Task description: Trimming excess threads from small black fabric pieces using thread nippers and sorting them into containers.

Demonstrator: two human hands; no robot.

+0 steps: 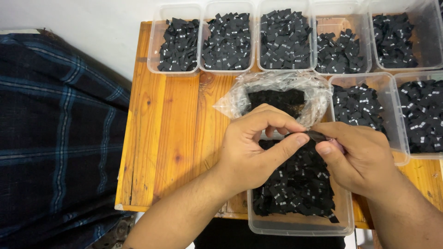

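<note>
While my left hand [258,147] and my right hand [357,159] meet above the near tub [300,226], both pinch one small black label [317,135] between thumb and forefinger, the other fingers curled loosely. It sits between my fingertips, just over the heap of loose labels [295,189] in that tub and in front of the clear plastic bag [277,99], which holds more black pieces. Its long axis runs roughly left to right, tilted slightly down toward my right hand; I cannot tell which face is up. As I judge it, the sorting is well under way: seven tubs [228,41] along the back and right of the wooden table [170,133] already hold piles, yet the near tub is quite full, so plenty remains.
</note>
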